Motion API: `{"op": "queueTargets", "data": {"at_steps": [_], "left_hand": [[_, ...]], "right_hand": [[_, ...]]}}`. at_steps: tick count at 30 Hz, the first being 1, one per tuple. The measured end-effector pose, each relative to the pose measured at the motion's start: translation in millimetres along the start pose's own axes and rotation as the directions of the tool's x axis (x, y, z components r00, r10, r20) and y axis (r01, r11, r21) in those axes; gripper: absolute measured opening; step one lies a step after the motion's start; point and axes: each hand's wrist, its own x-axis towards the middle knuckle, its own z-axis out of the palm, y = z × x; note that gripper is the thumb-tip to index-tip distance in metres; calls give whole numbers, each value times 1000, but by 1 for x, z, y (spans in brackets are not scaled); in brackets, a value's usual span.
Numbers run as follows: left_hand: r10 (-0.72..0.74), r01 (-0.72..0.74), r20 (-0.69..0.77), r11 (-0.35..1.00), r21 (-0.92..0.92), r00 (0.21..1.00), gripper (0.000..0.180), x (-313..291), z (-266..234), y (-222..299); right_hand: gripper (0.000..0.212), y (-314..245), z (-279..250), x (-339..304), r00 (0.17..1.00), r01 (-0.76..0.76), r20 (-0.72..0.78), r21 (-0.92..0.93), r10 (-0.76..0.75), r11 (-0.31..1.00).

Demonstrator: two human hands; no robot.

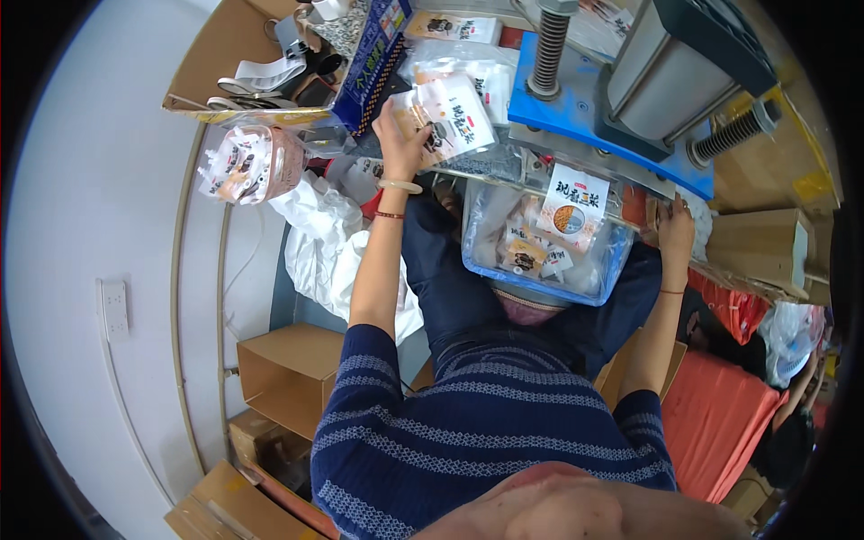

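My left hand (399,139) is closed on the edge of white printed pouches (450,117), thumb on top, at the table's far side. Beside the press (576,108), with its blue plate and springs, my right hand (675,232) has its fingers bent at the table edge; what they grip is hidden. Between the hands, a white pouch with a round picture of beans (572,207) sticks out from under the press toward me. Below it a blue plastic bin (537,279) sits between my knees, holding several small printed pouches (526,247).
At the far left, a cardboard box (193,76) holds tape rolls and tools. A clear tub (286,162) full of spouted pouches hangs by the wall. White plastic sheeting (315,243) lies beside my left leg. Cardboard boxes (288,364) and a red-covered surface (720,423) flank me.
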Motion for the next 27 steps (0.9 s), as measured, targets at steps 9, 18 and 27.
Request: {"op": "queueTargets", "data": {"at_steps": [9, 18, 27], "left_hand": [[298, -295, 212, 954, -48, 931, 72, 38, 10, 26], [347, -428, 301, 863, 269, 888, 70, -15, 41, 26], [250, -183, -136, 907, 380, 959, 69, -19, 76, 46]], "right_hand": [[32, -12, -4, 2, 999, -32, 42, 22, 31, 999], [32, -11, -5, 0, 995, -96, -20, 38, 97, 995], [24, -31, -13, -8, 991, -56, -118, 109, 69, 993]]}}
